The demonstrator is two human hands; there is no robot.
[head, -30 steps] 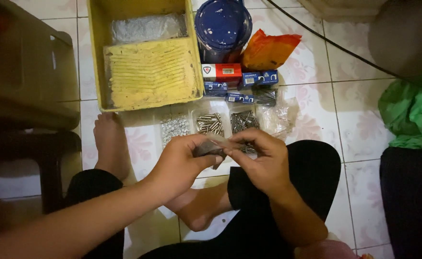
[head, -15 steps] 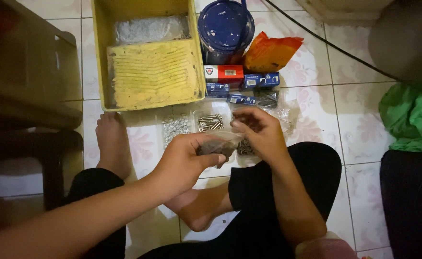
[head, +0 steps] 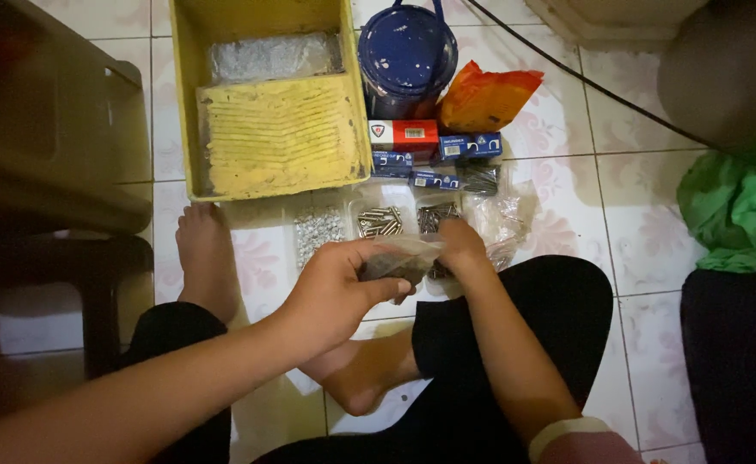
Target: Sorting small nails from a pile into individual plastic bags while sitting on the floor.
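Observation:
I sit cross-legged on a tiled floor. My left hand [head: 336,288] grips a small clear plastic bag of dark screws [head: 399,260] at its top, holding it above my lap. My right hand [head: 461,247] reaches forward past that bag, its fingers down at the dark screws in a clear compartment box [head: 378,222] on the floor. Whether those fingers hold anything is hidden. The box also has a section of small silver pieces [head: 318,230] and one of brass-coloured screws.
A yellow tray [head: 270,129] with a yellow ribbed pad and a plastic bag lies ahead. Beside it stand a blue tin can [head: 405,56], an orange packet [head: 481,99], and small red and blue boxes [head: 412,142]. A dark stool [head: 42,172] is left, green cloth [head: 734,206] right.
My right hand left the bag it was working with my left hand and reached forward to the compartment box. My left hand keeps the bag.

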